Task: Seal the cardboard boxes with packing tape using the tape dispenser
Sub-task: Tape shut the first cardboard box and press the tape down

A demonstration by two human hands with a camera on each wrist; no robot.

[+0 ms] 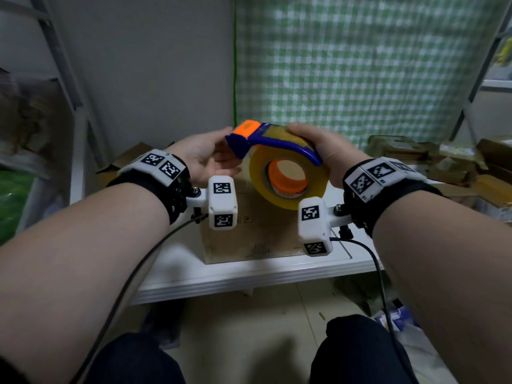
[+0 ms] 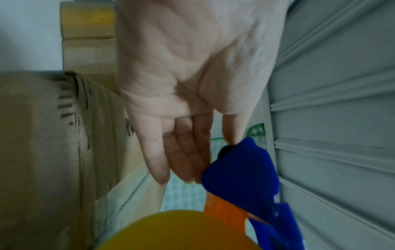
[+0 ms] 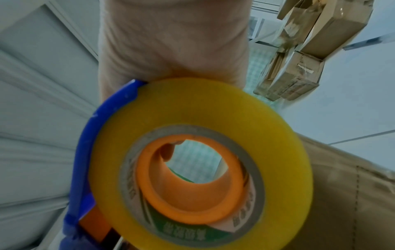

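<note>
Right hand [image 1: 318, 151] wrapped over the top of the blue tape dispenser [image 1: 279, 142], fingers curled round its arched frame, holding it in the air above the cardboard box [image 1: 249, 231]. Yellow tape roll [image 1: 288, 176] hanging under the frame on an orange hub, roll face turned toward the head camera. Orange nose of the dispenser pointing to the left hand [image 1: 205, 156]. Left hand open, palm turned up and toward the dispenser, fingers [image 2: 183, 152] straight and close together, tips at the blue front end of the dispenser; real contact not certain from the wrist view, which is blurred. Box standing on the white shelf [image 1: 249, 275], close to its front edge, near the middle, with dark printed marks on its near face; top hidden behind the roll and the wrist cameras. More brown cartons [image 1: 410, 153] piled at the right end of the shelf, well apart from the box. Green checked cloth [image 1: 360, 65] hanging behind. Dark trousers at the bottom of the head view, knees under the shelf's front edge.
</note>
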